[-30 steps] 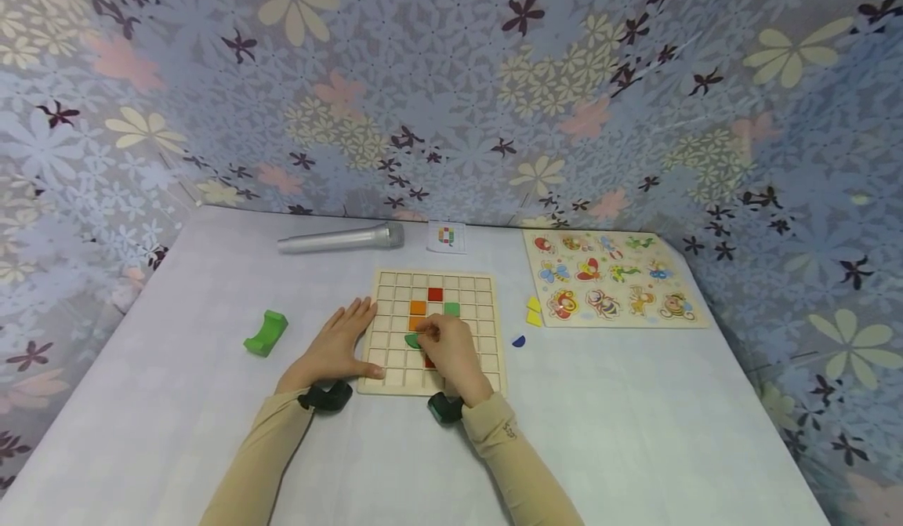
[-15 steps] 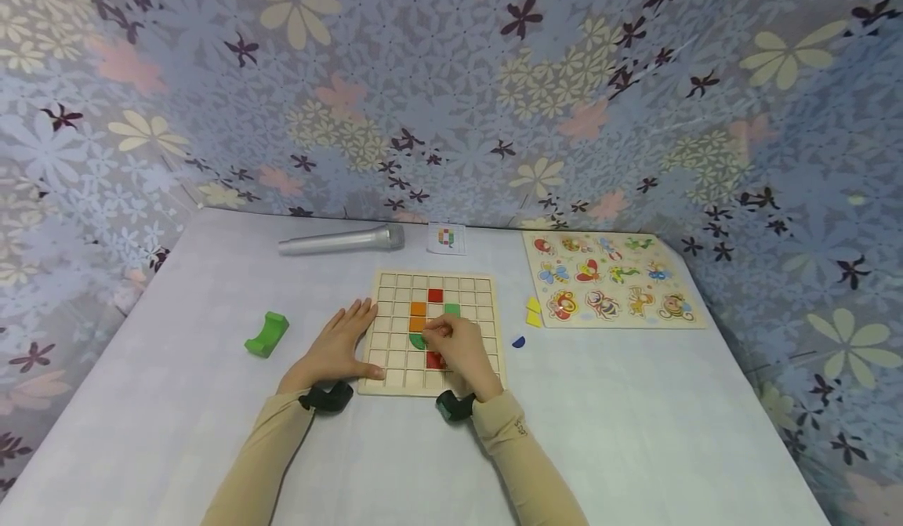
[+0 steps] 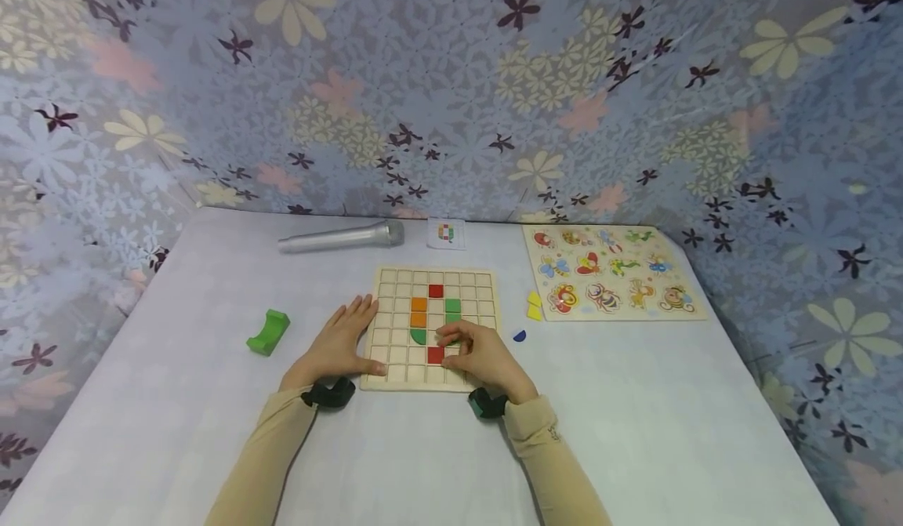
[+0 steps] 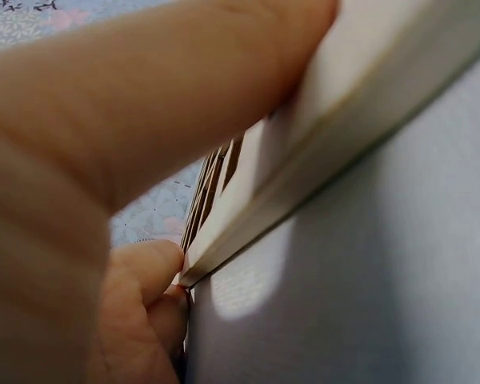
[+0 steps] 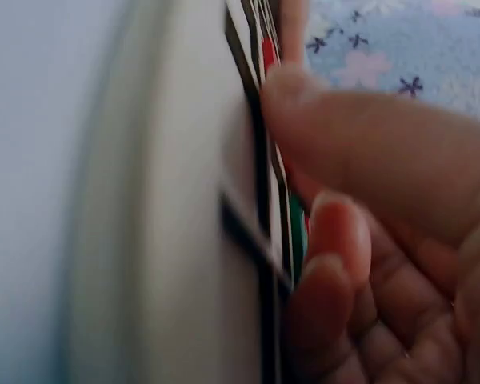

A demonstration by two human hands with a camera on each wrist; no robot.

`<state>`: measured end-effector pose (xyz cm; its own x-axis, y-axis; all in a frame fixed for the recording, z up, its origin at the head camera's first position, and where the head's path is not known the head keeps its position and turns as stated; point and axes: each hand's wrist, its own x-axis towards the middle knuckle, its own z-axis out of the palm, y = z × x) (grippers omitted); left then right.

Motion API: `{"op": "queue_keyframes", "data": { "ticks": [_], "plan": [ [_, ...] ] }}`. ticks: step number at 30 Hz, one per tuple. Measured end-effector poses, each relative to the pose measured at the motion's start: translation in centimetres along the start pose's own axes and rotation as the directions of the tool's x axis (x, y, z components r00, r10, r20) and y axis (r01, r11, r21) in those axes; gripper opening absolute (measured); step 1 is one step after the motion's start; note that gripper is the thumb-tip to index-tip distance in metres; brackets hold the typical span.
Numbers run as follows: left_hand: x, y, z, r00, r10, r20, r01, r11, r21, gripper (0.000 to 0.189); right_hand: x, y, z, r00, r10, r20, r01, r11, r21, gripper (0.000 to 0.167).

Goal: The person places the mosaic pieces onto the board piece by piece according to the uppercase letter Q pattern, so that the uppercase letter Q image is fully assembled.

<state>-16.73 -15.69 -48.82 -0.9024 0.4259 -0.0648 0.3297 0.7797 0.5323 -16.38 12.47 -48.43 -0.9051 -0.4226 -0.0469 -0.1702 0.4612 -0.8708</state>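
Note:
My left hand [image 3: 339, 343] lies with spread fingers at the left edge of a wooden grid board [image 3: 390, 357]; its thumb rests on the near left corner. In the left wrist view, the thumb presses the board's rim [image 4: 288, 188]. My right hand [image 3: 487, 356] is low over the board's right half, fingers loosely bent and nothing visible between them. Its thumb tip is at a red square tile [image 3: 435, 355]. A green quarter-round tile [image 3: 419, 336] sits in a cell below two orange tiles [image 3: 419, 312]. Green tiles [image 3: 452, 306] lie to the right, partly hidden by the right hand.
Two yellow tiles [image 3: 534, 305] and a dark blue half-round piece [image 3: 520, 335] lie right of the board. Behind are a silver microphone [image 3: 339, 238], a pattern card [image 3: 447, 233] and an insect puzzle board [image 3: 614, 275]. A green arch block [image 3: 268, 332] lies at left.
My right hand has let go of the green quarter-round tile, now settled in its cell, and moved right and slightly nearer, its fingers loosening. My left hand has stayed put.

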Motion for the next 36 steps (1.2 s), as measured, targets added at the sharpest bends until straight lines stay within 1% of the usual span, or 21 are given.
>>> {"op": "queue_keyframes", "data": {
  "ticks": [4, 9, 12, 15, 18, 20, 23, 25, 27, 29, 31, 33, 36],
  "plan": [
    [-0.2, -0.1, 0.2, 1.0, -0.014, 0.001, 0.014, 1.0, 0.007, 0.117, -0.5, -0.3, 0.7, 0.999, -0.038, -0.005, 0.037, 0.997, -0.061, 0.039],
    [-0.2, -0.1, 0.4, 1.0, -0.012, 0.008, 0.012, 1.0, 0.01, 0.117, -0.7, -0.5, 1.1, 0.999, -0.013, -0.031, 0.011, 0.999, -0.047, 0.037],
    [-0.1, -0.1, 0.3, 1.0, -0.009, 0.006, 0.009, 1.0, 0.008, 0.116, -0.6, -0.7, 1.1, 0.999, -0.018, -0.028, 0.016, 0.998, -0.067, 0.032],
    [0.0, -0.2, 0.2, 1.0, -0.004, 0.006, 0.004, 1.0, 0.014, 0.116, -0.5, -1.0, 1.1, 0.999, -0.033, -0.033, 0.029, 0.991, -0.131, 0.027],
    [0.1, -0.2, 0.3, 1.0, -0.007, 0.011, 0.007, 1.0, 0.021, 0.117, -0.5, -1.2, 1.1, 0.999, -0.025, -0.023, 0.02, 0.981, -0.191, 0.022],
    [0.1, -0.2, 0.3, 1.0, -0.007, 0.007, 0.006, 1.0, 0.02, 0.117, -0.4, -1.1, 1.1, 1.0, -0.019, -0.014, 0.016, 0.978, -0.208, 0.019],
    [0.1, -0.1, 0.3, 1.0, -0.001, 0.001, 0.001, 1.0, 0.018, 0.117, -0.4, -0.9, 0.9, 1.0, -0.003, -0.015, 0.0, 0.981, -0.196, 0.014],
    [0.2, -0.1, 0.3, 1.0, 0.0, 0.003, 0.0, 1.0, 0.015, 0.118, -0.4, -0.9, 0.9, 0.999, 0.016, -0.034, -0.021, 0.987, -0.162, 0.012],
    [0.3, -0.1, 0.4, 1.0, -0.004, 0.007, 0.004, 1.0, 0.011, 0.118, -0.3, -1.0, 0.9, 0.996, 0.056, -0.076, -0.063, 0.994, -0.095, 0.012],
    [0.3, -0.1, 0.4, 1.0, -0.01, 0.009, 0.01, 1.0, 0.009, 0.118, 0.0, -1.0, 1.0, 0.986, 0.09, -0.14, -0.095, 0.995, -0.035, 0.011],
    [0.3, -0.2, 0.4, 1.0, -0.021, 0.013, 0.021, 1.0, 0.006, 0.118, 0.3, -1.1, 1.2, 0.971, 0.111, -0.209, -0.113, 0.994, 0.005, 0.012],
    [0.3, -0.3, 0.4, 1.0, -0.011, 0.005, 0.011, 1.0, 0.009, 0.118, 0.6, -1.2, 1.5, 0.959, 0.106, -0.261, -0.117, 0.993, -0.027, 0.011],
    [0.2, -0.4, 0.3, 1.0, -0.002, 0.001, 0.002, 1.0, 0.006, 0.118, 1.0, -1.5, 1.8, 0.959, 0.075, -0.274, -0.116, 0.984, -0.137, 0.01]
  ]
}}
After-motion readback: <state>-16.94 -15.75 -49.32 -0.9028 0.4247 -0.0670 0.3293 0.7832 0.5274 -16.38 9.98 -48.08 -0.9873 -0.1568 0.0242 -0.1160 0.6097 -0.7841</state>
